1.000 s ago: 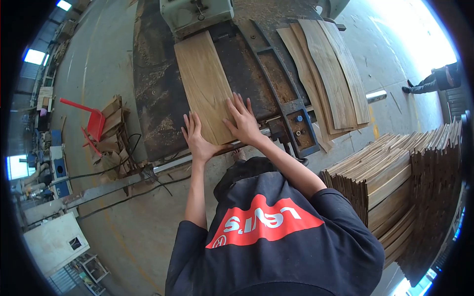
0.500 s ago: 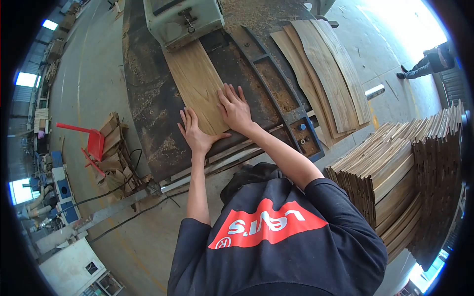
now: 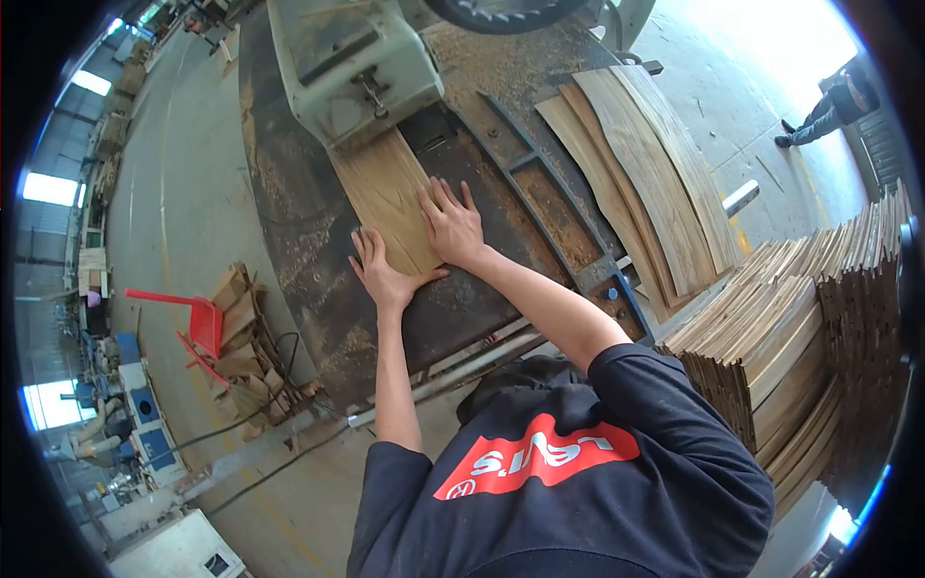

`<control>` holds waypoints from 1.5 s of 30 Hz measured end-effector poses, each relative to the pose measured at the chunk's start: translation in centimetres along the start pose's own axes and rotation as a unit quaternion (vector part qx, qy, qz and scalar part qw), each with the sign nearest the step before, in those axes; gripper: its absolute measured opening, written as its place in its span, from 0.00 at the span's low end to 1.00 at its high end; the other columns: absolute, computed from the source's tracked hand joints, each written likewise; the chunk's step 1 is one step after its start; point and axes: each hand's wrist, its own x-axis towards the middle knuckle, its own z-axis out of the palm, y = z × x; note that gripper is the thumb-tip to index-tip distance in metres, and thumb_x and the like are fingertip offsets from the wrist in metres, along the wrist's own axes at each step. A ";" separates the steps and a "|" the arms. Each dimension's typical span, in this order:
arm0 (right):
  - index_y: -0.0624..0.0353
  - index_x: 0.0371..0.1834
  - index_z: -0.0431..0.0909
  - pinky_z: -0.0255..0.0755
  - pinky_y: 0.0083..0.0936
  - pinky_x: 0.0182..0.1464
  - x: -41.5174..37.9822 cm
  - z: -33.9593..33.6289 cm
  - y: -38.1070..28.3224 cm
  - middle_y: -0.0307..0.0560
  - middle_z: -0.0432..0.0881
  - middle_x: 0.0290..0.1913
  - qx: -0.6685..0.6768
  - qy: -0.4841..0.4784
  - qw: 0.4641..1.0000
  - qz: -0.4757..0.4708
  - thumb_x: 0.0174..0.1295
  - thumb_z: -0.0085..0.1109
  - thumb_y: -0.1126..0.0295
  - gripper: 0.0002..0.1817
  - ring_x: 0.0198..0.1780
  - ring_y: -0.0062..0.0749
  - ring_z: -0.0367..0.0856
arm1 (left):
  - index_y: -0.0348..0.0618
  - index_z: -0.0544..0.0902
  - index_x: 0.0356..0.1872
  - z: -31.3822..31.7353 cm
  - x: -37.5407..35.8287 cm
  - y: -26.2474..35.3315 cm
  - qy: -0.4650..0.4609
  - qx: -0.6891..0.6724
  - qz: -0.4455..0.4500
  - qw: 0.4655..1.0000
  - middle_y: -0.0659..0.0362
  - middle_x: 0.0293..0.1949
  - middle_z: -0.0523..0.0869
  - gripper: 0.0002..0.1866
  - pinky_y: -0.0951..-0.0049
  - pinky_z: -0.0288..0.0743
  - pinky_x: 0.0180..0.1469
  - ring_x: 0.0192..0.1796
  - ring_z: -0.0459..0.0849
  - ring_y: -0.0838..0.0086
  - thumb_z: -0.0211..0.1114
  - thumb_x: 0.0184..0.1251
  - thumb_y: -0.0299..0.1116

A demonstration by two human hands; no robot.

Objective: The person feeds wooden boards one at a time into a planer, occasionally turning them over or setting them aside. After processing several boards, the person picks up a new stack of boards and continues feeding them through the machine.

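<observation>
A wooden board (image 3: 385, 193) lies flat on the dark machine table (image 3: 318, 279), its far end hidden beneath a pale green machine housing (image 3: 371, 91). At the board's near left corner rests my left hand (image 3: 387, 279), fingers spread and its thumb reaching along the near end. My right hand (image 3: 455, 229) lies on the board's right edge, palm down with the fingers stretched forward. Both hands press on the board without wrapping round it.
Right of the board runs a dark metal frame (image 3: 540, 183) holding sawdust. Several loose boards (image 3: 641, 173) lie beyond it, and tall stacks of boards (image 3: 761, 337) stand at right. A toothed wheel (image 3: 506, 12) shows at the top. Left are a red dustpan (image 3: 204, 326) and wood scraps (image 3: 241, 313).
The board has slid farther under the machine housing, and both hands have moved forward with it. My view has also shifted, showing more of the machine at the top.
</observation>
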 end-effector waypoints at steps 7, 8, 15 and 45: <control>0.58 0.78 0.68 0.44 0.60 0.84 3.1 -2.0 2.6 0.63 0.65 0.80 0.023 -0.082 0.996 0.018 0.70 0.61 0.56 0.36 0.84 0.57 0.57 | 0.26 0.65 0.78 0.4 3.3 -1.4 0.002 -0.002 0.021 1.000 0.38 0.79 0.67 0.80 0.35 0.42 0.82 0.87 0.50 0.48 0.87 0.23 0.73; 0.59 0.80 0.66 0.44 0.60 0.84 3.0 -4.1 3.6 0.64 0.64 0.80 0.026 -0.079 0.997 0.010 0.68 0.65 0.54 0.39 0.85 0.60 0.53 | 0.27 0.65 0.79 0.4 3.5 -1.5 0.024 0.015 0.018 0.999 0.38 0.79 0.67 0.79 0.34 0.43 0.82 0.87 0.50 0.47 0.86 0.25 0.73; 0.54 0.86 0.54 0.32 0.56 0.87 -5.0 -26.0 13.3 0.66 0.49 0.86 -0.266 -0.081 0.901 0.332 0.65 0.69 0.40 0.53 0.88 0.61 0.38 | 0.32 0.64 0.80 1.1 3.4 -1.4 0.075 0.027 0.031 0.996 0.40 0.79 0.67 0.72 0.33 0.45 0.81 0.86 0.50 0.46 0.82 0.39 0.75; 0.66 0.68 0.78 0.81 0.31 0.58 -15.4 -18.6 -1.6 0.54 0.88 0.56 0.701 -0.227 0.511 0.442 0.75 0.60 0.50 0.31 0.54 0.38 0.89 | 0.22 0.54 0.80 -4.5 -22.8 15.8 -0.020 -0.222 -0.037 0.974 0.29 0.78 0.64 0.79 0.53 0.58 0.82 0.84 0.57 0.40 0.94 0.26 0.49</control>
